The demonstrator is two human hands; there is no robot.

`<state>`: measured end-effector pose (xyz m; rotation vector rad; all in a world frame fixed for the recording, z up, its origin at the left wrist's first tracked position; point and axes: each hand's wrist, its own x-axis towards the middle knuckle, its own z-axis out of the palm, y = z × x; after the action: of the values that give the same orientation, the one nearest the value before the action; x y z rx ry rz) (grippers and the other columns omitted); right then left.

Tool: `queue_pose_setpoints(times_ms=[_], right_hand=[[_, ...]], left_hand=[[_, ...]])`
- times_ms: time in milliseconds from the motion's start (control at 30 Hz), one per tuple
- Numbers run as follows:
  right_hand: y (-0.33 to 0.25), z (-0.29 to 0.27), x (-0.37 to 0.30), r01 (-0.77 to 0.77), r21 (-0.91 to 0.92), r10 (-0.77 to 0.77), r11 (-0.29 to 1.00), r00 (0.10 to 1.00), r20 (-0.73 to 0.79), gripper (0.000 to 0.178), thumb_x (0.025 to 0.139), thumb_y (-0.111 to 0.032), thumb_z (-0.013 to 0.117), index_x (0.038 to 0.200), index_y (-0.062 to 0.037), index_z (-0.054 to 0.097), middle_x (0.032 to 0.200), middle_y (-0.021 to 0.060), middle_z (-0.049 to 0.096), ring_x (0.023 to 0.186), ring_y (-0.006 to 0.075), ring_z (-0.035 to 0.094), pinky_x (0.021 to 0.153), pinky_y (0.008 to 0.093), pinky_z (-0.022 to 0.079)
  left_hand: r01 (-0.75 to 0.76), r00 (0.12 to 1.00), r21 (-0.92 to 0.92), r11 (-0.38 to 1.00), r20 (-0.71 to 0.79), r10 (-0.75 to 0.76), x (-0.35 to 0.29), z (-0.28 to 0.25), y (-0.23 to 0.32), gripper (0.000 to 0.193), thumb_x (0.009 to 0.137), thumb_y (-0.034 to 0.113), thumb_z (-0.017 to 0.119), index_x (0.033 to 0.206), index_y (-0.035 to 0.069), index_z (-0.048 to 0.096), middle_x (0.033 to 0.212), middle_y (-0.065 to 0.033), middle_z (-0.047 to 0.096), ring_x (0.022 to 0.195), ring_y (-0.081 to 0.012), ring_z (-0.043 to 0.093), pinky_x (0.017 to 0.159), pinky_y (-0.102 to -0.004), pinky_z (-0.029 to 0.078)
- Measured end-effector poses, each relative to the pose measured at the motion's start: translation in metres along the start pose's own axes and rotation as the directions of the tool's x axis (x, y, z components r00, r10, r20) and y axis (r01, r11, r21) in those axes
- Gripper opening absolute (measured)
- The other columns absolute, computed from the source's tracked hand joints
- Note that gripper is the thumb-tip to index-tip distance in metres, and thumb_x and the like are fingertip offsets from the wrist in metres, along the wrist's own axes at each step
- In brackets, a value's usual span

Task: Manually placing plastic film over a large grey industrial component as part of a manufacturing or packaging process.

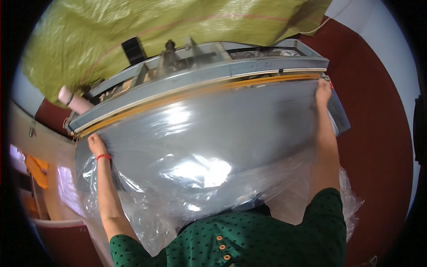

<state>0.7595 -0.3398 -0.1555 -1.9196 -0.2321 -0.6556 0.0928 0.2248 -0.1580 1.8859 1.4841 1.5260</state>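
Note:
A wide sheet of clear plastic film (249, 120) is stretched over a grey tabletop and hangs in folds toward my body. My left hand (96, 145), with a red bracelet at the wrist, is closed on the film's far left corner. Far to the right, my right hand (324, 92) grips the opposite corner. Both arms are spread wide. Just beyond the film, an orange-brown strip (200, 94) runs along the front of a long grey metal machine frame (191, 73). The fingertips are too small to make out fully.
On the frame's left end lies a pink bottle (75, 100). A black phone-like slab (133, 50) stands at its back edge. Yellow-green woven sheeting (178, 22) hangs behind. Dark red floor (373, 147) lies to the right, and orange cloth (35, 171) shows at far left.

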Motion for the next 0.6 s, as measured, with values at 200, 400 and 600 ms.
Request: queue_pose_setpoints(times_ms=[200, 400, 600], right_hand=[[0.013, 0.035, 0.02, -0.048, 0.191, 0.054, 0.98, 0.998, -0.027, 0.02, 0.076, -0.018, 0.063, 0.077, 0.0003, 0.055, 0.07, 0.0062, 0.059, 0.064, 0.0145, 0.054, 0.065, 0.0269, 0.044], [-0.009, 0.036, 0.014, -0.045, 0.028, 0.05, 0.999, 0.98, -0.194, 0.019, 0.073, -0.017, 0.064, 0.075, -0.001, 0.054, 0.068, 0.0076, 0.058, 0.063, 0.0147, 0.056, 0.062, 0.0276, 0.045], [-0.027, 0.022, 0.011, -0.164, 0.189, 0.196, 0.968, 0.966, -0.167, 0.012, 0.081, -0.009, 0.051, 0.087, -0.0001, 0.046, 0.074, 0.0115, 0.055, 0.05, 0.0177, 0.054, 0.038, 0.0278, 0.046]], left_hand=[[0.078, 0.996, -0.193, 0.978, 0.047, -0.071, 0.039, 0.037, -0.032, 0.021, 0.08, 0.019, 0.056, 0.067, 0.004, 0.049, 0.063, 0.0032, 0.046, 0.058, -0.0069, 0.038, 0.054, -0.0211, 0.034], [0.032, 0.998, -0.127, 0.991, -0.047, -0.038, 0.035, 0.028, -0.02, 0.022, 0.077, 0.018, 0.06, 0.063, 0.005, 0.05, 0.06, 0.0034, 0.046, 0.056, -0.0065, 0.039, 0.053, -0.0205, 0.035], [0.155, 0.969, -0.164, 0.974, -0.166, -0.182, 0.04, 0.021, -0.022, 0.018, 0.076, 0.009, 0.047, 0.059, 0.005, 0.045, 0.057, 0.002, 0.045, 0.048, -0.0077, 0.038, 0.043, -0.023, 0.033]])
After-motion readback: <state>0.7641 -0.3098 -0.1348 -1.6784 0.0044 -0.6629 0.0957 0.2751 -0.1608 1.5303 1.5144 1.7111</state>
